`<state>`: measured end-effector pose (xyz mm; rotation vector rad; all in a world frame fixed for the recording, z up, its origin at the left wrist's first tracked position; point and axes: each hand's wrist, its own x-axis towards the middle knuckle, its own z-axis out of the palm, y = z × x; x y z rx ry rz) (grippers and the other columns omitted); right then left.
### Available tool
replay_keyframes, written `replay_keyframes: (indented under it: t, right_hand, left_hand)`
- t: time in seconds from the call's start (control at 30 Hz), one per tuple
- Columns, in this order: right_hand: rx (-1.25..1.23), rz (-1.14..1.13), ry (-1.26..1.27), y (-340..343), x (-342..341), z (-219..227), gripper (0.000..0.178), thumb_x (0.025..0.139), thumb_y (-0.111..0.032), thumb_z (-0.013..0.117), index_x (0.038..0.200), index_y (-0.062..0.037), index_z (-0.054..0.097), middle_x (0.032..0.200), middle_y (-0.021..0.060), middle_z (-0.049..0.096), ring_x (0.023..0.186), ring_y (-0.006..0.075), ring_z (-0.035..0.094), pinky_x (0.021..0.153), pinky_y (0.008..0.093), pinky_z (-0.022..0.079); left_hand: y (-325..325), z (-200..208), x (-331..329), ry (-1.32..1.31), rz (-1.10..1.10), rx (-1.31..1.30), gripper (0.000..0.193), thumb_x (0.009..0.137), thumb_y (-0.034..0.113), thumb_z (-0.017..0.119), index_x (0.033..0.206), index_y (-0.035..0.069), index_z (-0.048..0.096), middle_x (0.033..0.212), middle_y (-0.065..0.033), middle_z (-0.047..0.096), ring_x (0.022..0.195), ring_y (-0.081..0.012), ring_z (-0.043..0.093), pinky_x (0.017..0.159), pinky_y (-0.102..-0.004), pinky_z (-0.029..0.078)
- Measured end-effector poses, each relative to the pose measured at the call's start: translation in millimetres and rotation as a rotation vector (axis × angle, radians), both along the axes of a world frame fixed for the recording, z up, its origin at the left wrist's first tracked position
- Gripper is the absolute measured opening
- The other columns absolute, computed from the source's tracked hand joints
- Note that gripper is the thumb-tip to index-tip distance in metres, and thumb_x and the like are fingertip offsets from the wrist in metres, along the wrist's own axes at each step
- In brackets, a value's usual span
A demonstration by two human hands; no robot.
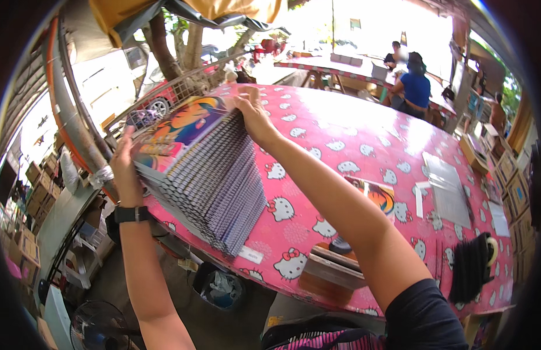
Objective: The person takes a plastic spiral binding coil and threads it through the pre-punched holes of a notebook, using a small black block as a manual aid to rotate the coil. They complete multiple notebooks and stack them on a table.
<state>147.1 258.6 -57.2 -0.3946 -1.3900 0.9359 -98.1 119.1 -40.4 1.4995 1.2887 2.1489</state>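
Note:
A tall stack of spiral-bound notebooks (215, 175) stands near the table's left front edge, its wire bindings facing me. The top notebook (186, 125) has a colourful illustrated cover in orange, purple and pink. My left hand (124, 160), with a black watch on its wrist, grips the upper left side of the pile. At the far right top corner, my right hand (254, 114) is closed on the pile's edge. Some fingertips of both hands are hidden behind the notebooks.
The pink patterned tablecloth (294, 233) bears another notebook (375, 195), a wooden block (329, 271), clear plastic sheets (448, 186) and a bundle of black wires or strips (472, 268). Below are a bin (221, 289) and a fan (98, 326). People sit at a farther table (364, 67).

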Motion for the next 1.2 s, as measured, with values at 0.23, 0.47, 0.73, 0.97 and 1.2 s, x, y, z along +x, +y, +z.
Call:
replay_keyframes:
  t: [0.23,0.47,0.73,0.97,1.2]
  right_hand:
    - [0.230,-0.563,-0.944,-22.5,182.6,-125.7,0.025,0.084,-0.020,0.056,0.105,-0.0076,0.063,0.108,0.0125,0.062,0.104,0.0343,0.057,0.090,0.0463,0.043]
    - [-0.544,-0.692,-1.605,-33.9,379.6,-184.6,0.053,0.073,-0.020,0.070,0.124,-0.0150,0.055,0.117,0.0093,0.061,0.116,0.0280,0.053,0.092,0.0561,0.041]
    - [-0.647,-0.523,-1.669,-1.2,386.2,-187.2,0.063,0.060,-0.025,0.084,0.118,-0.0142,0.061,0.106,0.0081,0.064,0.103,0.0262,0.060,0.086,0.0447,0.050]
    - [-0.647,-0.520,-1.719,21.1,397.3,-194.3,0.058,0.057,-0.031,0.088,0.104,-0.0047,0.067,0.107,0.0122,0.065,0.109,0.0259,0.056,0.082,0.0437,0.052]
    - [-0.744,-0.342,-1.545,34.8,432.8,-198.4,0.053,0.053,-0.030,0.089,0.079,0.0082,0.063,0.076,0.0127,0.067,0.069,0.0219,0.066,0.060,0.0372,0.054]
  left_hand:
    - [-110.0,-71.4,-23.1,0.180,0.206,0.056,0.052,0.095,0.030,0.045,0.136,-0.002,0.039,0.142,-0.0171,0.038,0.129,-0.0255,0.040,0.102,-0.0381,0.037]
    - [-195.9,-142.7,78.2,0.109,-0.792,-0.038,0.064,0.088,0.044,0.059,0.127,-0.005,0.044,0.120,-0.0158,0.055,0.099,-0.0259,0.059,0.091,-0.0399,0.045]
    - [-171.6,-109.0,151.2,-0.028,-0.871,-0.303,0.072,0.072,0.038,0.077,0.118,-0.010,0.050,0.107,-0.0225,0.060,0.101,-0.0307,0.060,0.092,-0.0415,0.045]
    - [-167.3,-116.0,170.2,-0.077,-0.985,-0.310,0.068,0.073,0.034,0.077,0.118,-0.009,0.051,0.108,-0.0231,0.060,0.102,-0.0300,0.059,0.092,-0.0409,0.045]
    - [-140.6,-121.9,187.8,-0.051,-1.060,-0.386,0.063,0.075,0.030,0.075,0.118,-0.010,0.051,0.110,-0.0232,0.060,0.104,-0.0297,0.058,0.096,-0.0411,0.042]
